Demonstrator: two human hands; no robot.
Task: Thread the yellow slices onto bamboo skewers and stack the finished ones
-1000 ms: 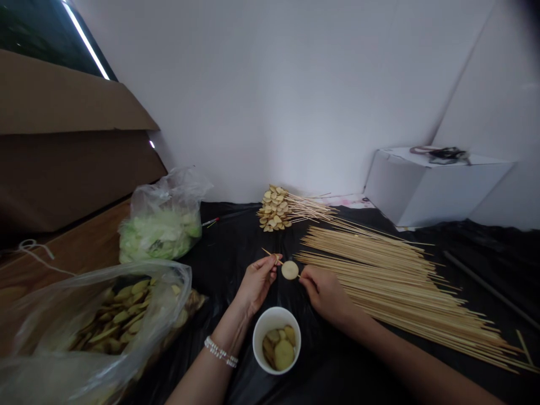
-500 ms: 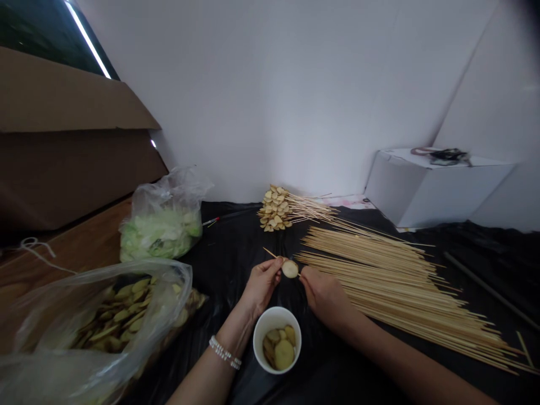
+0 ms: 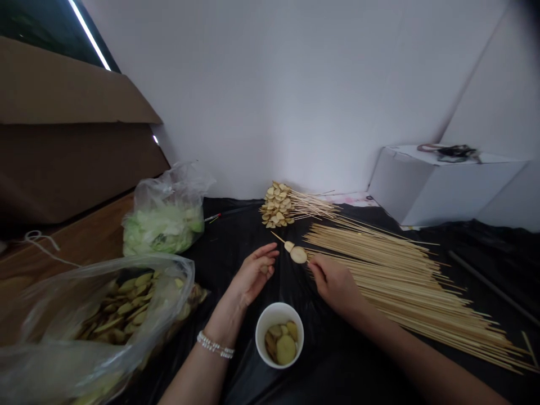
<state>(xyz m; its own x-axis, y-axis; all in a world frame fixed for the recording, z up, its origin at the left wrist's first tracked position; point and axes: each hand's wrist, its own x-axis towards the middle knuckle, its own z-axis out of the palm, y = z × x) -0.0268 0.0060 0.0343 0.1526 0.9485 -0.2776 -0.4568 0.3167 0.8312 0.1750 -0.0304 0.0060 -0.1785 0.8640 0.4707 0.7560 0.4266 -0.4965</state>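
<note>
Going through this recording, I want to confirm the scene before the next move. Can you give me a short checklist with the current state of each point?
Right hand gripping the bamboo skewer: ok.
Two potato slices threaded on that skewer: ok.
Left hand open and apart from the skewer: ok.
Left palm free of any slice: cannot tell, something small may lie there.
More slices in the white paper cup: ok.
Bare skewers lying beside the right hand: ok.
</note>
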